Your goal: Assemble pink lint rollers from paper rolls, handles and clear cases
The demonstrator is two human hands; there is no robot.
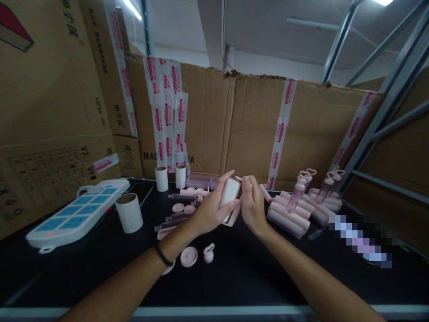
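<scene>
— Looking across the scene from the biggest down: cardboard wall (pixel 301 129) behind, taped with pink-printed strips; black worktable (pixel 234 273) below; white power strip (pixel 78 212) with blue sockets at far left, lying on the table.

— And mid-sized?

— Stacked pink rolls (pixel 290 214) right of centre, clear pink handles (pixel 296 194) leaning on them; white paper tube (pixel 129 213) standing upright near the power strip, two more white tubes (pixel 161 179) further back by the cardboard. Small pink caps (pixel 188 257) lying flat near the front, just beside the left wrist.

— Now the hands?

— Left hand (pixel 209 210) wrapped around a white roll (pixel 229 193), thumb and fingers closed on its sides, holding it raised over the table at centre. Right hand (pixel 253 205) just beside it, fingertips pinched together at the roll's upper right end; what sits between them too small to make out.

— Long axis of the roll?

— Tilted, running from lower left up toward the right, upper end pointing at the right hand. Both hands touching or nearly touching it: left carrying it, right working only at the end. Beaded bracelet (pixel 164 256) on the left wrist.
</scene>
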